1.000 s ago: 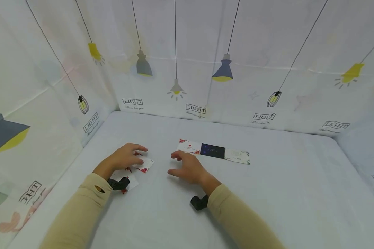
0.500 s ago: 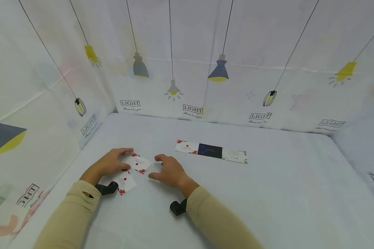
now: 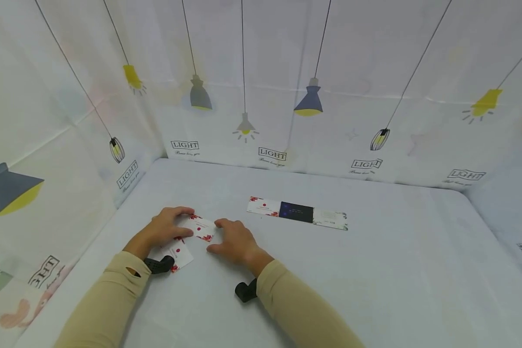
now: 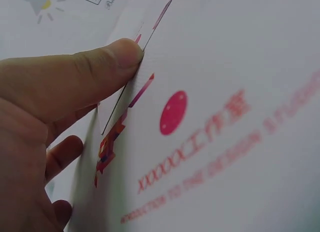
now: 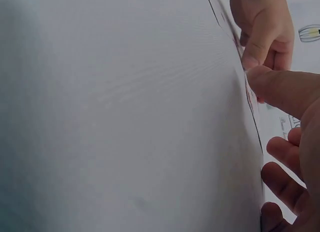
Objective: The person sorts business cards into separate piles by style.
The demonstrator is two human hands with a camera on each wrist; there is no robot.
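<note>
A white business card [image 3: 202,227] with red floral corners lies on the white table between both hands. My left hand [image 3: 164,227] holds its left end, with thumb and index finger at opposite long edges. My right hand [image 3: 236,242] curves loosely beside its right end, thumb and index finger apart, fingertips at or very near the edge. A second matching business card [image 3: 180,254] lies below, partly hidden by the left hand and wrist. In the left wrist view, the left thumb [image 4: 127,54] presses a card edge; red printing shows nearby. In the right wrist view the two thumbs almost meet.
Three cards lie end to end farther back: a white floral card [image 3: 263,206], a dark blue card [image 3: 296,212] and a pale card with green corners [image 3: 330,218]. A curtain [image 3: 269,58] printed with lamps rises behind the table.
The right hand has moved left, away from the row of cards, to the right end of the upper card. The left hand has shifted slightly down and left over that card's left end.
</note>
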